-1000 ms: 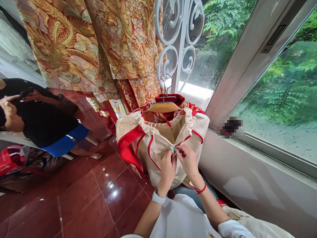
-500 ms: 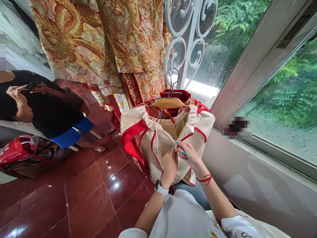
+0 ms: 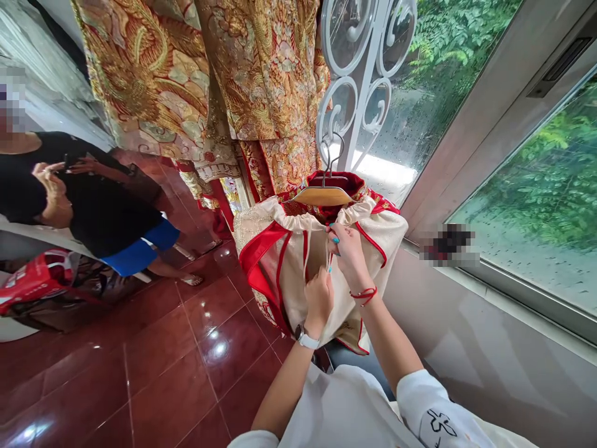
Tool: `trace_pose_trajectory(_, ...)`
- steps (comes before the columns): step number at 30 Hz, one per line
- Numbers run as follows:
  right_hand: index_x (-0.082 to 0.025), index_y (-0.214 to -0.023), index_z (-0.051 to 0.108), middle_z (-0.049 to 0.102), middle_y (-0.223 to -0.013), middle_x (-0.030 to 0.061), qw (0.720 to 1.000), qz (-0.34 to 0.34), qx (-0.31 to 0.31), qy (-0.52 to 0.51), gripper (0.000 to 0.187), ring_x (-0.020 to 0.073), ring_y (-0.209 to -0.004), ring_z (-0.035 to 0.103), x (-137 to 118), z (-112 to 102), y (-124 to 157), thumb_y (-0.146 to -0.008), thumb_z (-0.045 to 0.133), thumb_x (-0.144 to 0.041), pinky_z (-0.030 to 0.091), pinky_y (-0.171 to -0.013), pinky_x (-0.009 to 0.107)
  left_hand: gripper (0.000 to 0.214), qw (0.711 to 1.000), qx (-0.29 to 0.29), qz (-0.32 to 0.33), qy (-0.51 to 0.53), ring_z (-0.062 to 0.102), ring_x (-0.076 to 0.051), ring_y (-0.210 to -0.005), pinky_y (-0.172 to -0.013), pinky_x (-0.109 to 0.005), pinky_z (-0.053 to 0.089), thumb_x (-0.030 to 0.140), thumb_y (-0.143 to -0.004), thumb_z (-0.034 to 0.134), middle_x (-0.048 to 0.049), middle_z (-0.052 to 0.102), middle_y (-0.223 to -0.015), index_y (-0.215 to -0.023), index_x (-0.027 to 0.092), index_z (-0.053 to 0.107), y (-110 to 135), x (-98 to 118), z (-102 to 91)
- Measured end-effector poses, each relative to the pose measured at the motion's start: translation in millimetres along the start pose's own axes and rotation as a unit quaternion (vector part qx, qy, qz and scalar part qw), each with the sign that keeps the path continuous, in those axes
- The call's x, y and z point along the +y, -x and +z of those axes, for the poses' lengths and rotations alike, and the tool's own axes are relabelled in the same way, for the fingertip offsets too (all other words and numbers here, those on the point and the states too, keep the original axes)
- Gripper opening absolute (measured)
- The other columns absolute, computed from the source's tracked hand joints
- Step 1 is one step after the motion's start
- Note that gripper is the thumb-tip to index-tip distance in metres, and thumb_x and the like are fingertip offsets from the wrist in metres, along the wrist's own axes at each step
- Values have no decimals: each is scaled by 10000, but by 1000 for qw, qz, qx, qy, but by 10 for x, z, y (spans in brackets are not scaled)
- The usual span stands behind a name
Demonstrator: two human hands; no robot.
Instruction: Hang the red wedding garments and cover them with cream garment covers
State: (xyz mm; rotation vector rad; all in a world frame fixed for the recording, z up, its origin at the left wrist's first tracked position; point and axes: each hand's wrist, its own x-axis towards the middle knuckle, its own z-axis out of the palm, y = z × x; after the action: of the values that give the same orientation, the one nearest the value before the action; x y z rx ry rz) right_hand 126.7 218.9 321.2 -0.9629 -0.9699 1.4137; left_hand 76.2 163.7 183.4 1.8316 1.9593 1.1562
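A cream cape-like garment point(image 3: 321, 317) with red trim hangs over a red embroidered garment point(image 3: 342, 180) on a wooden hanger point(image 3: 324, 196). Its gathered neckline point(image 3: 298, 223) has a thin white drawstring point(image 3: 328, 252) at the front. My right hand point(image 3: 347, 246) is closed in a pinch at the front of the neckline, gripping the drawstring there. Just below and to the left, my left hand point(image 3: 319, 295) is closed on the drawstring's lower part, which runs up between the two hands. My fingers partly hide the cord's crossing.
Gold-embroidered garments point(image 3: 265, 68) hang behind, beside a white scrollwork metal frame point(image 3: 361, 81). A window sill point(image 3: 494, 292) runs along the right. A person in black point(image 3: 93, 199) stands at left near a red bag point(image 3: 37, 280), on a shiny tiled floor point(image 3: 163, 367).
My right hand has moved up from beside my left hand to the neckline. The neckline's two sides, apart before, have come together at the front. The view has shifted slightly.
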Motion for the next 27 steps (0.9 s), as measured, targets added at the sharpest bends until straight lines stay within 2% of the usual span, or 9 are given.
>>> trace_pose_trajectory(4, -207, -608, 469, 297, -525, -73, 998, -28, -33, 48, 238, 64, -471, 185, 115, -175, 40, -745, 582, -366, 150, -434, 239, 286, 1000, -18, 21, 3, 702, -243, -748, -639, -319, 482, 176, -1000, 358, -114, 727, -856, -1023, 147, 642, 39, -100, 64)
trace_pose_trajectory(6, -208, -648, 482, 344, -555, -57, 992, -68, -6, 107, 265, 84, -503, 271, 181, -318, 71, -790, 573, -412, 220, -457, 237, 237, 999, -15, 28, 16, 705, -251, -744, -632, -325, 503, 207, -985, 406, -119, 727, -869, -1027, 150, 632, 112, -141, 67)
trace_pose_trajectory(9, -210, -809, 545, 539, -728, -2, 965, -163, 79, 190, 242, 132, -656, 474, 332, -522, 121, -801, 621, -439, 392, -576, 247, 279, 992, 90, -1, 91, 714, -247, -889, -706, -327, 550, 238, -944, 504, -136, 708, -1023, -1208, 155, 531, 222, -197, 28)
trace_pose_trajectory(10, -211, -870, 564, 588, -804, 18, 959, -177, 75, 207, 250, 149, -717, 522, 391, -563, 141, -798, 639, -438, 430, -623, 257, 365, 984, 135, -17, 117, 707, -245, -950, -739, -330, 558, 242, -928, 535, -148, 690, -1080, -1277, 155, 475, 225, -214, 1)
trace_pose_trajectory(12, -208, -927, 592, 635, -864, 38, 961, -155, -12, 230, 258, 167, -767, 575, 502, -593, 187, -818, 635, -439, 465, -667, 272, 505, 973, 175, -35, 144, 690, -252, -1035, -788, -343, 562, 237, -891, 592, -166, 660, -1158, -1353, 159, 404, 155, -245, -71)
trace_pose_trajectory(14, -204, -894, 606, 643, -820, 31, 955, -120, -120, 243, 234, 161, -727, 586, 584, -570, 234, -867, 588, -436, 464, -655, 272, 511, 978, 132, -20, 158, 681, -250, -1080, -833, -350, 559, 205, -874, 604, -159, 657, -1196, -1349, 180, 418, 16, -272, -148)
trace_pose_trajectory(16, -202, -885, 607, 636, -791, 17, 947, -115, -162, 251, 226, 150, -684, 571, 630, -542, 263, -896, 559, -422, 449, -638, 268, 398, 980, 80, -12, 181, 688, -226, -1070, -852, -337, 556, 170, -892, 562, -126, 680, -1171, -1278, 202, 470, -120, -292, -201)
trace_pose_trajectory(22, -194, -912, 614, 587, -757, 2, 956, -111, -89, 256, 283, 139, -638, 506, 694, -662, 215, -898, 554, -470, 414, -601, 266, 276, 981, 111, -40, 157, 694, -235, -1043, -828, -334, 544, 237, -956, 546, -133, 694, -1153, -1227, 205, 500, -209, -246, -114)
trace_pose_trajectory(27, -185, -943, 609, 571, -743, -5, 959, -98, -96, 249, 291, 131, -618, 487, 767, -728, 230, -892, 545, -464, 410, -594, 268, 256, 989, 90, -22, 114, 669, -244, -1102, -884, -357, 522, 235, -999, 466, -150, 658, -1210, -1248, 189, 506, -262, -201, 5)
